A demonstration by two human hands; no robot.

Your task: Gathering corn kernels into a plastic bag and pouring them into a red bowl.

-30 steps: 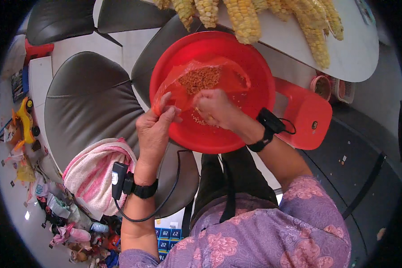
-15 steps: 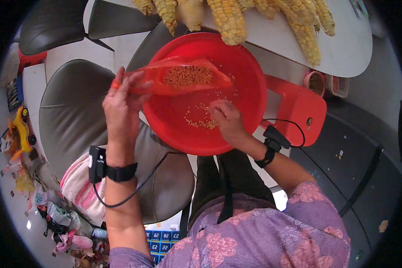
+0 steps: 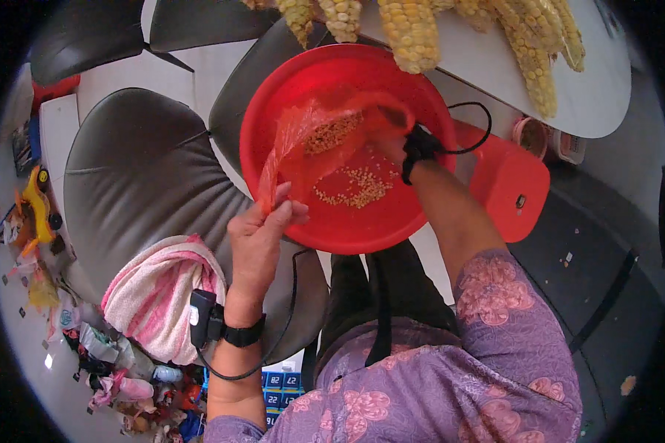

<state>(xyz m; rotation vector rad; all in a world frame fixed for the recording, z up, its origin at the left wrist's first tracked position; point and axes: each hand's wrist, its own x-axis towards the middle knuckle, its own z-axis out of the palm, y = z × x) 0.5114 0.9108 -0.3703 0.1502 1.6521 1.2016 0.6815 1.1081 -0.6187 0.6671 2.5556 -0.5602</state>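
A thin, see-through red plastic bag (image 3: 294,148) lies over the left part of a big red basin (image 3: 373,231), with a heap of corn kernels (image 3: 331,135) showing in it. Low on the left, my left hand (image 3: 262,230) pinches the bag's gathered edge between thumb and fingers. My right hand (image 3: 386,142) reaches into the basin at the bag's right side. Red film and the wrist cover its fingers, so their grip is hidden. Loose yellow kernels (image 3: 362,189) are scattered on the basin floor, below the bag.
Several corn cobs (image 3: 410,37) hang over the edge of a white table (image 3: 595,103) beyond the basin. A red plastic stool (image 3: 521,188) stands on the right. Grey chairs (image 3: 137,159) and a pink-striped towel (image 3: 155,299) are on the left, near floor clutter and a yellow toy (image 3: 37,203).
My left hand has moved down and right, drawing the bag's edge along. My right hand has gone from above the loose kernels up to the bag's right side.
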